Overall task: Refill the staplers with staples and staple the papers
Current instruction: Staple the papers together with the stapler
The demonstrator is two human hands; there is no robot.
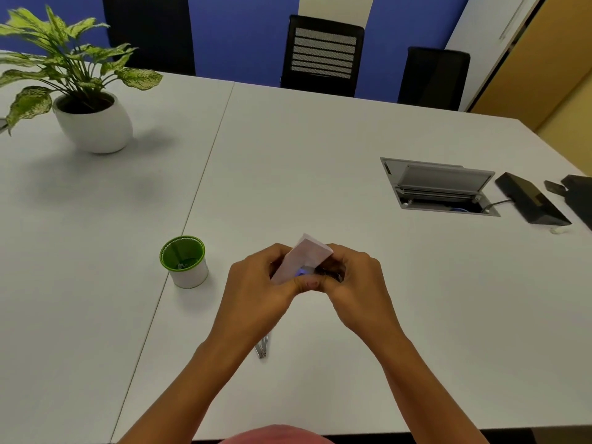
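Both hands meet above the middle of the white table point(320, 149). My left hand point(259, 283) pinches a small folded piece of white paper point(304, 257) that sticks up between the two hands. My right hand point(355, 280) is closed around a small dark stapler point(331, 274), mostly hidden by the fingers, with its end at the paper's lower edge. A silver metal strip point(262, 347) lies on the table under my left wrist, partly hidden.
A green-rimmed white cup point(185, 264) stands left of my hands. A potted plant point(93, 123) is at the far left. An open cable box point(439, 187) and a black device point(531, 200) sit at the right. Chairs line the far edge.
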